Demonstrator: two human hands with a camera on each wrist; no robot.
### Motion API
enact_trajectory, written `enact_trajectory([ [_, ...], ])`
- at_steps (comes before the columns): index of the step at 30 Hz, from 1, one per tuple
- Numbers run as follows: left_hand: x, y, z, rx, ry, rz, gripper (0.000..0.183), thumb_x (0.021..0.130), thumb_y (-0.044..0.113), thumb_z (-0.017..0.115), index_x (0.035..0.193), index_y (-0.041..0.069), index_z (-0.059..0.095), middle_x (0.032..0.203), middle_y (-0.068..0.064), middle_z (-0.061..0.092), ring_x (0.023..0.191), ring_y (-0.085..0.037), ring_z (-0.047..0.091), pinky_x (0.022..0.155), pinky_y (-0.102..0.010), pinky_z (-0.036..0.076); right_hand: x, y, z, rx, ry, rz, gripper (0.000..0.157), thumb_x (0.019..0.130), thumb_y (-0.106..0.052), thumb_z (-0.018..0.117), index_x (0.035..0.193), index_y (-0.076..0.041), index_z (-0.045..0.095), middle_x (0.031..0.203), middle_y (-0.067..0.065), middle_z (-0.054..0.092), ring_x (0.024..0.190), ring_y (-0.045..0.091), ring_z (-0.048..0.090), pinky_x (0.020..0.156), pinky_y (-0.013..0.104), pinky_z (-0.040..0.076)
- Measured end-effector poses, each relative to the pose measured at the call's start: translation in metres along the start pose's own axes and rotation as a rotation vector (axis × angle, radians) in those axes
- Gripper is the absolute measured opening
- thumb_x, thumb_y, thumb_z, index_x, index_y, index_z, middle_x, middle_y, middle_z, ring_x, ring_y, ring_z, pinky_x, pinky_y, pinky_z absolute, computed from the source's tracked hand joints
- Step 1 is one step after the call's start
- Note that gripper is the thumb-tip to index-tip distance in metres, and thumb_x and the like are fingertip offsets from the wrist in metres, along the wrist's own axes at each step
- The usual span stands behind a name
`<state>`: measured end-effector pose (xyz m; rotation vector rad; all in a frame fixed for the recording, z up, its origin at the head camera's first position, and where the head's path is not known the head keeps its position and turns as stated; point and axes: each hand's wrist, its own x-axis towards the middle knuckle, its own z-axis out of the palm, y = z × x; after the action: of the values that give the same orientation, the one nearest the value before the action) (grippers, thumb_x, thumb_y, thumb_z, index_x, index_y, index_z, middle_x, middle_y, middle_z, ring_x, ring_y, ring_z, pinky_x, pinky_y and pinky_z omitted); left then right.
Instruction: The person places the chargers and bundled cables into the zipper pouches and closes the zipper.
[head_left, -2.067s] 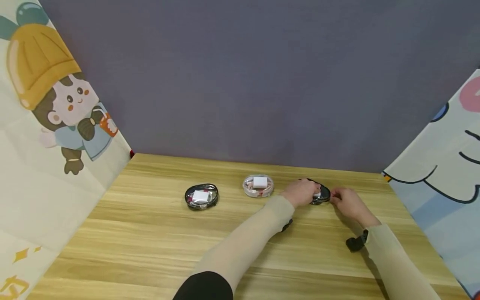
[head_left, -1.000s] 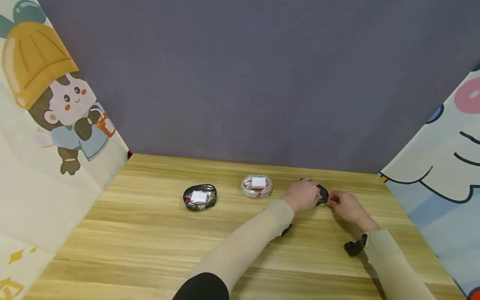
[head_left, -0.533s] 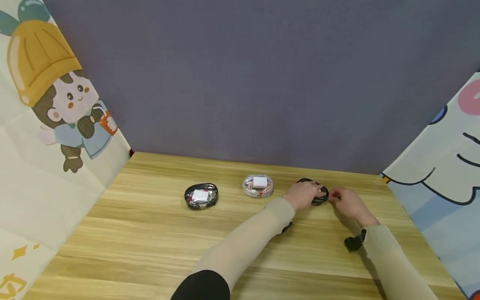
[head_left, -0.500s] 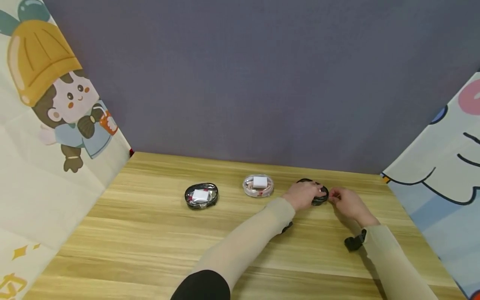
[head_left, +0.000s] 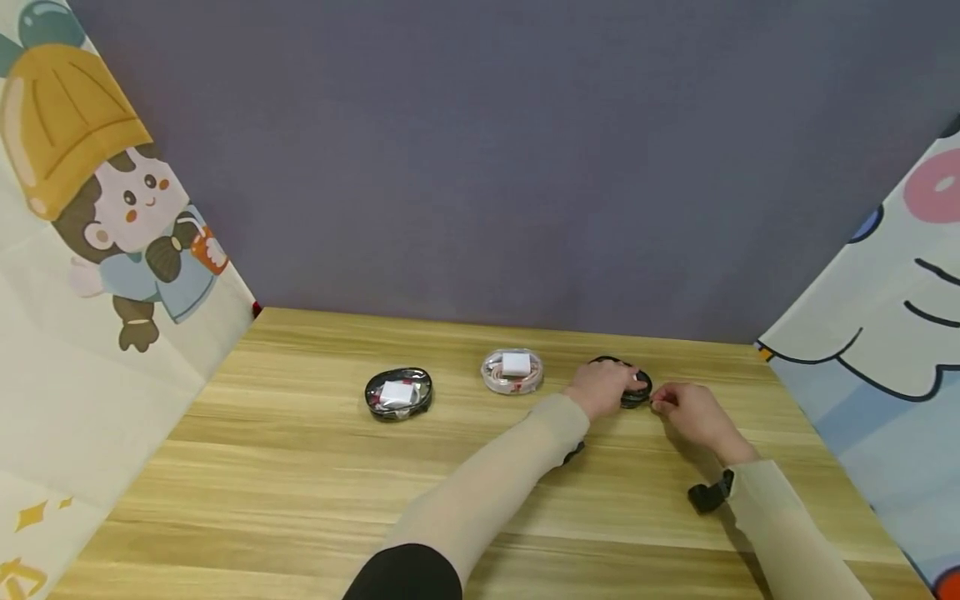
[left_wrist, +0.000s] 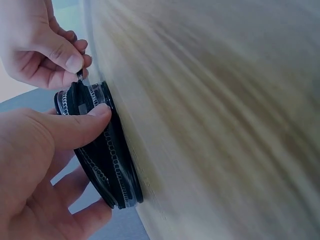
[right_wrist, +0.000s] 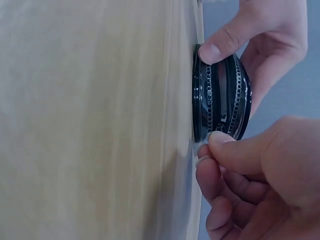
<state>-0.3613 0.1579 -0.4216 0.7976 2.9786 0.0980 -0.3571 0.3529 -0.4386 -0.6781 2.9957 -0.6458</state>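
Note:
A small oval black-edged zip pouch [head_left: 636, 397] stands on the table near the back right. My left hand [head_left: 606, 389] grips it from the left, thumb over the zipped side and fingers behind, as the left wrist view shows. At the pouch's right end, my right hand [head_left: 693, 410] pinches the zipper pull [left_wrist: 80, 75] between thumb and forefinger. In the right wrist view, a narrow gap shows between the black zip tapes [right_wrist: 223, 95], with beaded trim on both sides. My hand hides much of the pouch in the head view.
Left of my hands lies a clear oval pouch [head_left: 491, 380] holding a white charger block [head_left: 516, 364] and a pinkish cable. Further left is another black-edged pouch [head_left: 425, 406] with a white block inside. A grey partition [head_left: 480, 167] borders the wooden table [head_left: 300, 483] at the back.
The pouch has turned slightly under my left hand; a whitish patch seen on it 2.1 seconds ago is out of sight. Both hands stay at nearly the same spot.

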Motion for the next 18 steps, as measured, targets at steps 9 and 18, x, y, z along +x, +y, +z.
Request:
enact_trajectory([
  [9, -0.0009, 0.002, 0.0005, -0.062, -0.001, -0.029, 0.06, 0.1, 0.008, 0.058, 0.141, 0.051, 0.046, 0.154, 0.023, 0.035, 0.13, -0.007, 0.049, 0.051, -0.02, 0.042, -0.0048, -0.0056, 0.0027, 0.007, -0.005, 0.001, 0.007, 0.095, -0.006, 0.065, 0.093, -0.003, 0.071, 0.083, 0.003, 0.068, 0.07, 0.016, 0.06, 0.063, 0.04, 0.05],
  [18, -0.0018, 0.0025, 0.0018, -0.063, 0.019, -0.035, 0.06, 0.099, 0.009, 0.061, 0.139, 0.053, 0.047, 0.153, 0.025, 0.035, 0.127, -0.007, 0.052, 0.047, -0.019, 0.04, -0.0039, -0.0104, 0.0068, 0.02, 0.003, -0.03, 0.008, 0.094, -0.005, 0.065, 0.087, -0.006, 0.07, 0.078, 0.0, 0.066, 0.067, 0.015, 0.057, 0.061, 0.037, 0.048],
])
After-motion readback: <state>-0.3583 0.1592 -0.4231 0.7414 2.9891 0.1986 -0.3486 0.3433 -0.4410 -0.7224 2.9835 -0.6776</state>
